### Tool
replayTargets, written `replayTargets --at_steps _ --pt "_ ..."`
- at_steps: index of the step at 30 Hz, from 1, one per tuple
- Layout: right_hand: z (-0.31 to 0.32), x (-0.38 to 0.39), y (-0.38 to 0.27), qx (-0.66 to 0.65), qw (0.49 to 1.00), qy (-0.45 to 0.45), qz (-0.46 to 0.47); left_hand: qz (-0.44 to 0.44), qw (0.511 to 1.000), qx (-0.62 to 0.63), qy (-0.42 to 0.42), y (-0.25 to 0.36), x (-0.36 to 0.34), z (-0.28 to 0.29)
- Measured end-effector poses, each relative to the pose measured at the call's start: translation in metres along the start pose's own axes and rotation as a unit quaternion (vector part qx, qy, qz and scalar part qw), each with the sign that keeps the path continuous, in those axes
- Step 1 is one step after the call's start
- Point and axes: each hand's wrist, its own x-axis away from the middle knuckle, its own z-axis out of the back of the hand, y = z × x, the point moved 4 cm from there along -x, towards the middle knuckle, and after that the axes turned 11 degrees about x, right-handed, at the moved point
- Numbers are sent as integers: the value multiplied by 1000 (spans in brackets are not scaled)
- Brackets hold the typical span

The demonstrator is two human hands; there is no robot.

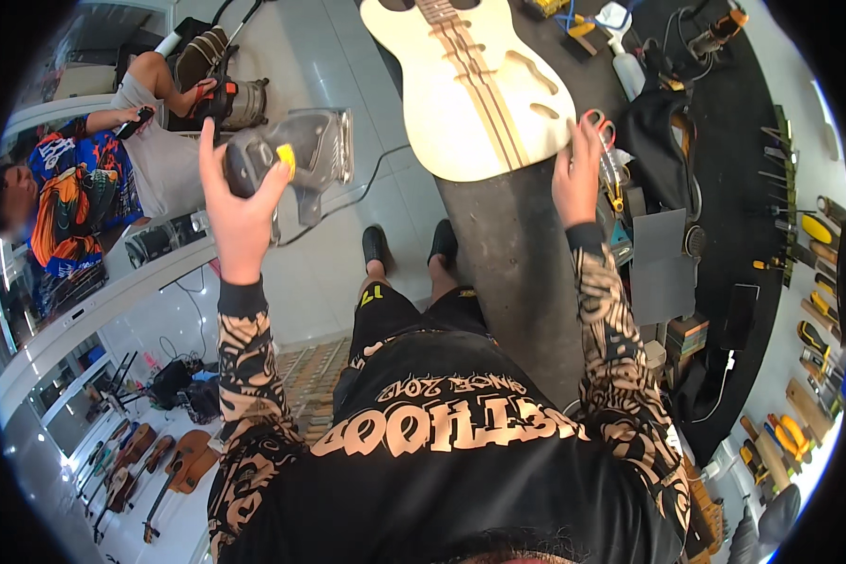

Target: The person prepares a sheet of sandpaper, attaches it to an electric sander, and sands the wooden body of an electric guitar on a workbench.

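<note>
My left hand (238,211) is closed around a black electric sheet sander (316,150), held up off the bench on the left. Its flat square pad is turned to the right, and a dark cord (378,169) runs near it. A pale, unfinished electric guitar body (432,103) with dark stripes down its middle lies on the dark workbench (508,254). It has several bare routed cavities, and its neck goes out of view at the top. My right hand (578,183) rests at the body's near right edge, fingers stretched out and touching the rim, beside red-handled scissors (600,122).
A white bottle (627,70), a black cloth bag (653,132) and a grey flat sheet (665,263) lie right of the guitar. Hand tools (813,336) line the right wall. Behind glass on the left sits another person (94,188); several guitars (183,461) stand lower left.
</note>
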Motion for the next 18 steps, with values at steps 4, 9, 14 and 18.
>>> replayTargets --at_steps 4,9,14,18 --pt "27 71 -37 -7 995 -93 -21 2 999 -25 22 -17 21 63" --pt "30 147 -75 26 989 -140 -42 47 999 -7 15 -42 35 113" --pt "26 197 -109 61 980 -160 -102 64 998 3 -24 -91 29 146" --pt "3 232 -132 113 961 -162 -192 54 996 -2 -75 -120 7 182"
